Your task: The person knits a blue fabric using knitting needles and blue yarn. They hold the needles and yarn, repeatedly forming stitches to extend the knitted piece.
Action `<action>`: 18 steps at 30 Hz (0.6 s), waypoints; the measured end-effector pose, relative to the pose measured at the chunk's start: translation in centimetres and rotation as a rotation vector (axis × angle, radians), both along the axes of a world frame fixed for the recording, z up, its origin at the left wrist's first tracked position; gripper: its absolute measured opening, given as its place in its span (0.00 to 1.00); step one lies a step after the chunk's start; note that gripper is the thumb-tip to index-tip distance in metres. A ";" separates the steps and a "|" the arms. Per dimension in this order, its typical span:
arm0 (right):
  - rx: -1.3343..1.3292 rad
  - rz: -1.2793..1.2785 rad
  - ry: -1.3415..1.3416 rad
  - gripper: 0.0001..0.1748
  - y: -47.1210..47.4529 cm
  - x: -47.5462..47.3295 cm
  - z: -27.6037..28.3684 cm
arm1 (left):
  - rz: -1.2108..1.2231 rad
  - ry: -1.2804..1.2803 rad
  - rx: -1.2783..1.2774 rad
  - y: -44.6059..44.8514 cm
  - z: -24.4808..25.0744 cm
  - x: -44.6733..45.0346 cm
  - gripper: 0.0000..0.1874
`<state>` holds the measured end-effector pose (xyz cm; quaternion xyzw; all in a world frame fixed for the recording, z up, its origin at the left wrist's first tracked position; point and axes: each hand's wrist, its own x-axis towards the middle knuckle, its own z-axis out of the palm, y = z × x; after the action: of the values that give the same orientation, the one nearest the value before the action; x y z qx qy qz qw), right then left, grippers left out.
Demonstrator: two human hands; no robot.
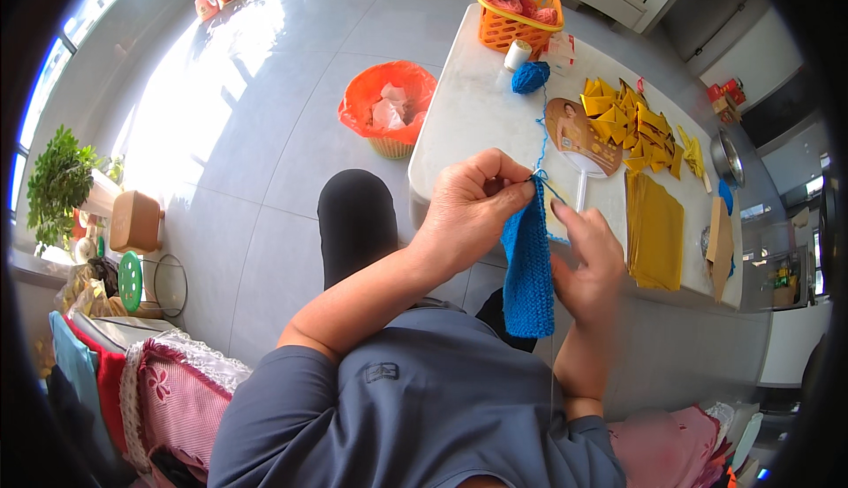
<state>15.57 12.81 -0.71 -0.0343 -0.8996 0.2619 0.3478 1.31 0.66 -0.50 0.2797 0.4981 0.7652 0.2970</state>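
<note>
My left hand [474,206] pinches the top edge of a blue knitted strip [529,276], which hangs down over my lap. A thin needle tip with blue loops shows at its fingertips. Just right of the strip is my right hand [589,259], slightly blurred, its thumb and fingers apart; blue yarn runs close to its thumb, and whether it holds the yarn or a needle I cannot tell. A strand of yarn leads up across the table to a blue yarn ball [530,78].
The white table [457,104] bears an orange basket [520,27] of yarn, a white thread spool [517,55], a hand fan [583,137], folded yellow paper pieces [629,120] and a yellow paper stack [654,229]. A red-lined bin [391,107] stands left of it.
</note>
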 end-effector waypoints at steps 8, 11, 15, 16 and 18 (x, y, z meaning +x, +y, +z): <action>0.262 0.097 0.237 0.21 -1.0 0.0 -0.2 | 0.022 0.028 -0.044 0.1 0.3 0.1 0.07; 0.201 0.017 0.283 0.20 -1.3 0.0 0.1 | 0.016 0.076 -0.060 -0.1 0.6 -0.2 0.07; 0.041 -0.094 0.223 0.11 -1.4 0.6 -0.1 | -0.069 0.107 -0.171 -0.9 1.2 -0.9 0.05; -0.010 -0.117 0.210 0.09 -1.1 0.8 -0.3 | -0.109 0.084 -0.189 -1.1 1.4 -1.2 0.05; -0.373 0.012 0.212 0.05 0.3 1.1 -0.6 | -0.177 0.072 -0.185 -1.2 1.7 -1.8 0.04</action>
<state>16.69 13.09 -1.35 -0.0650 -0.7942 0.4280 0.4265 -0.51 -0.50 1.16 0.3211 0.5504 0.6762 0.3698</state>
